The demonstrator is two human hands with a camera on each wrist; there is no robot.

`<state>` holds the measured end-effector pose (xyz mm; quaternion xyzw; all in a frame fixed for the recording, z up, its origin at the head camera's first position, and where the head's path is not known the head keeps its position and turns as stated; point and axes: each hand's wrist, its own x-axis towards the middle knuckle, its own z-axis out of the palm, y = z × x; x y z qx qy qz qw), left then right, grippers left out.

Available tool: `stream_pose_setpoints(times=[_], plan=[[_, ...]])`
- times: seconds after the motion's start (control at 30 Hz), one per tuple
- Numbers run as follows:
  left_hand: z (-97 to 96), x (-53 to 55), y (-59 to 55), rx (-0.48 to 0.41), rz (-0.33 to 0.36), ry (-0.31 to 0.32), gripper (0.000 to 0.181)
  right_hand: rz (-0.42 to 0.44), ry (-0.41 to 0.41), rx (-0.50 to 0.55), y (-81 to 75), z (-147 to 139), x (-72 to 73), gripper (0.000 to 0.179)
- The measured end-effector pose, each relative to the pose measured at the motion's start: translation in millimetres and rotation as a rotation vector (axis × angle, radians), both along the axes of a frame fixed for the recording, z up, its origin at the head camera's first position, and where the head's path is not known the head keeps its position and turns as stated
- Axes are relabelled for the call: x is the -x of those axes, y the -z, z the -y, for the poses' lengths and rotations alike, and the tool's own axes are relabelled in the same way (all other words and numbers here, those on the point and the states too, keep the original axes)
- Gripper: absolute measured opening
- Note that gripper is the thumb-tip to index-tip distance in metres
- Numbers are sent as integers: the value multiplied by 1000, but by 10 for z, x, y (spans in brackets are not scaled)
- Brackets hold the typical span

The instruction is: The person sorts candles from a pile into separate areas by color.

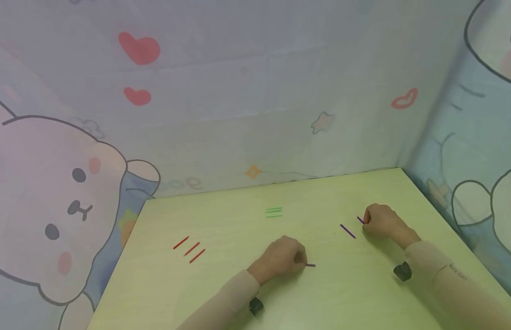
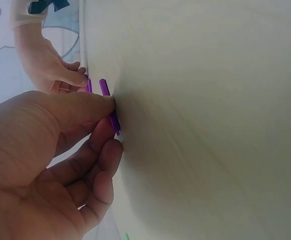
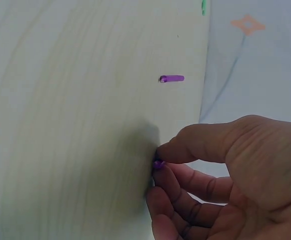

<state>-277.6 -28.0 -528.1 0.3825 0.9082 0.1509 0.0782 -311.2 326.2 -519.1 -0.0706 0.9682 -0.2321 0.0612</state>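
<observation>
In the head view my left hand (image 1: 283, 259) is low over the middle of the table, pinching a thin purple stick whose end pokes out to the right. The left wrist view shows this purple stick (image 2: 114, 122) between thumb and fingertips, close to the tabletop. Farther right, my right hand (image 1: 385, 222) pinches another purple stick (image 1: 360, 220) at the table surface. Fingers hide most of it; its end (image 3: 158, 164) shows in the right wrist view. Between the hands, nearer the right one, a third purple stick (image 1: 348, 231) lies flat and slanted.
Three red sticks (image 1: 191, 249) lie slanted side by side at the left of the pale yellow table (image 1: 222, 220). Three green sticks (image 1: 273, 211) lie roughly parallel near the back. A cloth (image 1: 222, 91) printed with hearts and cartoon animals hangs behind the table.
</observation>
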Motion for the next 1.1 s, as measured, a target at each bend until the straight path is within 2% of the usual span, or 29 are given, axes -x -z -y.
stream_pose_setpoints(times=[0.4, 0.6, 0.83, 0.97, 1.1], plan=[[3, -2, 1, 2, 11, 0, 6, -20, -16, -1, -6, -28, -20, 10], [2, -2, -6, -9, 34, -6, 6, -46, -16, 10, -99, 25, -84, 8], [13, -8, -23, -9, 32, -6, 6, -132, -125, 64, -323, 303, -211, 14], [13, -10, -30, -10, 28, -10, 6, -161, -194, 105, -467, 519, -325, 17], [13, -8, -26, -6, 47, -15, 6, -182, -276, 122, -539, 739, -458, 20]])
